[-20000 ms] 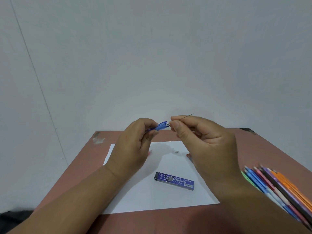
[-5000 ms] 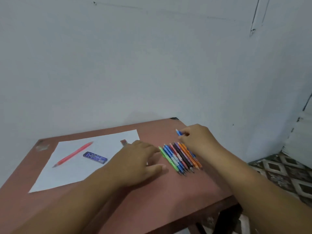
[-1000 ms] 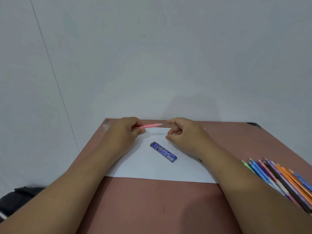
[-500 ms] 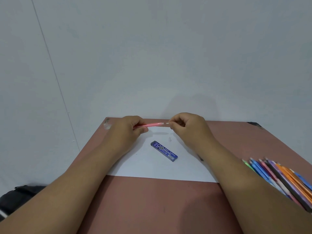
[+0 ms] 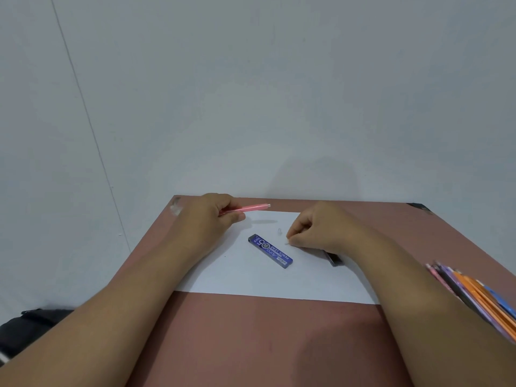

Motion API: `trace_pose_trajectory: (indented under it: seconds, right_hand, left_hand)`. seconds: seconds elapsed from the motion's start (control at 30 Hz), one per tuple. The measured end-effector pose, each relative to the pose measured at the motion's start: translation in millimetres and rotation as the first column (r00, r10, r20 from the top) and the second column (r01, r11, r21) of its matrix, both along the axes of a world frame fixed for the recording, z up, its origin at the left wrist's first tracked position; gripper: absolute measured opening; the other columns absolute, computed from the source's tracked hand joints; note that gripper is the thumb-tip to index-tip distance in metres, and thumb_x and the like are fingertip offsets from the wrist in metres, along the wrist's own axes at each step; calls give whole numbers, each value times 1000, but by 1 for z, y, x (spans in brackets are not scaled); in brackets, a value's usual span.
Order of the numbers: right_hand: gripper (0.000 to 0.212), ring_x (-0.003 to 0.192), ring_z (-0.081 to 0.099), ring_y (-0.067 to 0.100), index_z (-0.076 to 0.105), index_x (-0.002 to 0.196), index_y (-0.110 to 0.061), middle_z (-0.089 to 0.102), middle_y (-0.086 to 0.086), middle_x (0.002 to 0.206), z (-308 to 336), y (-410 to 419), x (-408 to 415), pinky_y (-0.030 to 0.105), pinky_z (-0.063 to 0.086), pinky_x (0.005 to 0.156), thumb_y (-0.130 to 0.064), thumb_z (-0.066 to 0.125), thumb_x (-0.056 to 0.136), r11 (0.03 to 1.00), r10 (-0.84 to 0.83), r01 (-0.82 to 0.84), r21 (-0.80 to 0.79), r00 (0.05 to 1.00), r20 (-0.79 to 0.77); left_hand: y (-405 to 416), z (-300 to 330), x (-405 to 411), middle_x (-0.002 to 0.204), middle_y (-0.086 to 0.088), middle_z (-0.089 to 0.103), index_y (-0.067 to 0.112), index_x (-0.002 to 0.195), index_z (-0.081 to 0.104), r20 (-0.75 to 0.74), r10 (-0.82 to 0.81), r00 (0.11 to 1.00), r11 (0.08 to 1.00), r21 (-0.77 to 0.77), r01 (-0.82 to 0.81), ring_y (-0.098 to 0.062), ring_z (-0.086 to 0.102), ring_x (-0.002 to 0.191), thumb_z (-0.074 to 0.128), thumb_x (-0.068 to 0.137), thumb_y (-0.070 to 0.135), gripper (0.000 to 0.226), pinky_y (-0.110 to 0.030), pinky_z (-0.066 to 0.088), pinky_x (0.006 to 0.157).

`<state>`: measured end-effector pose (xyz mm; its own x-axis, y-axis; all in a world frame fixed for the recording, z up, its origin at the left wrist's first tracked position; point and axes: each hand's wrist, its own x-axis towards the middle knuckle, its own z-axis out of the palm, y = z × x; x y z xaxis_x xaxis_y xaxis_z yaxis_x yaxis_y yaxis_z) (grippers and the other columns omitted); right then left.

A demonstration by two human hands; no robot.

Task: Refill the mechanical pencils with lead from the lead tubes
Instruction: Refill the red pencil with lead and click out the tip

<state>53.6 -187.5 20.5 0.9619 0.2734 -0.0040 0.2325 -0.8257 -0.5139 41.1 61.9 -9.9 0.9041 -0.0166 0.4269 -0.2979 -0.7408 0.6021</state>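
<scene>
- Now my left hand [image 5: 208,216] has its grip closed on the pink pencil [image 5: 245,208], open end held up over the white paper [image 5: 268,277].
- My right hand [image 5: 315,233] pinches something tiny down on the paper; I cannot tell what.
- Close by lies the blue lead tube [image 5: 270,251].
- I should set small bits where they can't roll off the table [image 5: 251,339].

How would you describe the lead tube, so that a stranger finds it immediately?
Find the white paper sheet on the reddish table. Between the two hands, a flat blue lead tube with white lettering lies on it. It alone is blue and lies free; the pink pencil is held.
</scene>
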Motion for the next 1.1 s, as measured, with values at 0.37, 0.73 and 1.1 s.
trace_pose_trajectory:
  seconds: [0.37,0.73,1.1]
  right_hand:
    - [14,66,54,-5,77,95,-33,64,-25,68,-10,21,2,10,40,64,-25,81,85,897,-57,-64,437,964,259]
    - [6,60,49,1,79,88,-27,68,-4,78,-8,23,4,11,38,55,-23,75,90,817,-159,-9,577,958,240]
    - [39,68,48,17,64,70,-6,54,-4,58,-27,5,32,28,39,56,-35,60,96,952,-213,155,265,955,208]
  left_hand:
    - [-7,0,2,84,6,69,29,100,77,48,-40,998,999,10,39,-13,61,84,74,91,27,10,-41,50,81]
    - [-5,0,6,96,15,68,31,105,73,137,-7,991,1000,5,7,-3,60,92,68,95,25,12,-22,46,82]
    - [-5,-4,4,109,24,64,38,106,72,7,-24,1000,999,42,23,4,55,106,68,94,37,13,-19,43,94]
